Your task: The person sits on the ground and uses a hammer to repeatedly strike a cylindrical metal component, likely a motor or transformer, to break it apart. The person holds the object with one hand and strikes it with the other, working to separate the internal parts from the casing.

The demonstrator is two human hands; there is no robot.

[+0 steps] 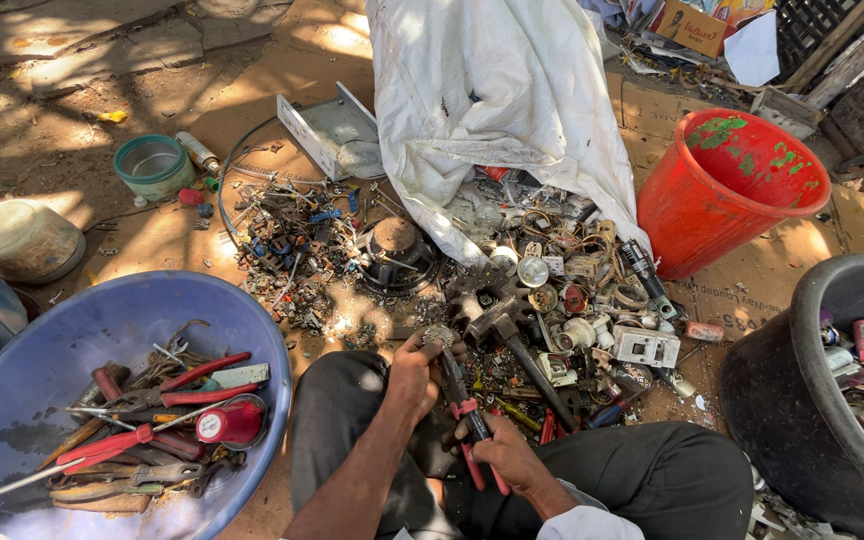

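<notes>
My right hand (512, 455) is wrapped tight around the red handles of a pair of pliers (462, 405), squeezing them together over my lap. The nose of the pliers points up and away from me and meets a small round metal part (439, 335), which my left hand (414, 375) pinches between thumb and fingertips. Both hands sit just above my knees, in dark trousers, at the near edge of a scrap heap (552, 290) spread on the ground. A hammer (512, 340) lies in that heap just beside the pliers, its handle running toward my right leg. Behind the heap a white sack (492, 90) slumps open. A red bucket (727, 185) stands to the right of it, and nearer to me on the right a black tub (802, 400) holds more bits. On my left a blue basin (42, 360) holds red-handled tools.
</notes>
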